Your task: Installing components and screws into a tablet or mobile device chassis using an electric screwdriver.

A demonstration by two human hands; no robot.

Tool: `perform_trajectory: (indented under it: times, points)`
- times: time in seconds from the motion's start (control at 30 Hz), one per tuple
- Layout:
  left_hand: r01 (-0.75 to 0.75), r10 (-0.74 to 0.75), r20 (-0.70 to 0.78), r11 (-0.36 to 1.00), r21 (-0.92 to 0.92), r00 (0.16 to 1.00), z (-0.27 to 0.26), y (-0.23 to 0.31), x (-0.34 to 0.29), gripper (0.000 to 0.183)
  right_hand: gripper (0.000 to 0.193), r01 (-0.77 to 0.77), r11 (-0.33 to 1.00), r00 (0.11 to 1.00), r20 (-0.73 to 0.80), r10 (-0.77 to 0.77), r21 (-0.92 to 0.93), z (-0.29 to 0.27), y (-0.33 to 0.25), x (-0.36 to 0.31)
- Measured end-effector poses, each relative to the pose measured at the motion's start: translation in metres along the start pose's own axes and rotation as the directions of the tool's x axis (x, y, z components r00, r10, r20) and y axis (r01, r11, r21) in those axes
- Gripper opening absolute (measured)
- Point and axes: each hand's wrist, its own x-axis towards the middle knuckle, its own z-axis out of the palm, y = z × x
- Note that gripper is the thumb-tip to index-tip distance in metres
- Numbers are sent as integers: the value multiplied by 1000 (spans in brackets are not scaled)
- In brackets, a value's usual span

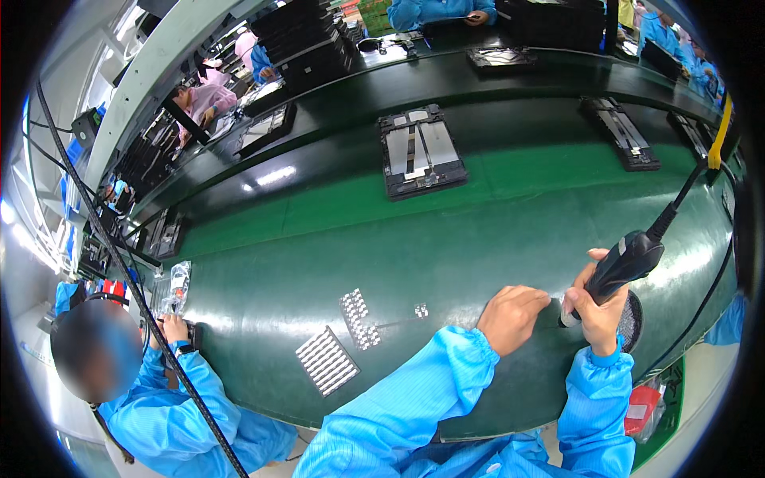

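In my right hand is a black electric screwdriver, gripped low and tilted, its cable rising toward the upper right. Its lower end points down near the green mat. Close by on the left, my left hand has its fingers drawn together above the mat; whatever they may hold is hidden. A round black container is partly covered by my right hand. Left of my hands lie a sheet of small pale pieces, a dark tray with white strips and a small patterned piece.
Along the green belt lie flat, opened tablet-like units, with another farther right. A co-worker in blue sits at the left. A black cable crosses the left side. Dark trays are stacked at the back.
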Motion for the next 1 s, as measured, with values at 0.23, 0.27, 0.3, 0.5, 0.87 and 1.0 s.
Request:
perform_trajectory:
  times: [0.23, 0.27, 0.3, 0.5, 0.87, 1.0]
  points:
    - [2, -2, 6, 1000, -11, 1000, 1, 1, 0, 30, 58, 0, 999, 1000, 1, 0, -36, -3, 1, -1]
    - [2, -2, 0, 1000, -19, 1000, 1, 1, 0, 30, 58, -3, 999, 1000, 0, 3, -36, -2, 0, -1]
    - [2, -2, -6, 1000, -27, 1000, 1, 1, 1, 29, 57, -18, 1000, 1000, -9, 18, -25, -2, -2, -1]
    - [16, -15, 12, 1000, -27, 1000, -3, 2, 1, 30, 54, -15, 999, 1000, -7, 15, -29, 2, -3, -1]
    - [248, -265, -60, 769, 589, 962, -96, -82, 122, 19, 47, -56, 998, 998, -28, 56, 5, -2, -5, 4]
    - [267, -385, -41, 556, 787, 922, -132, -148, 133, 20, 45, -94, 995, 996, 10, 94, -18, -1, -5, 4]
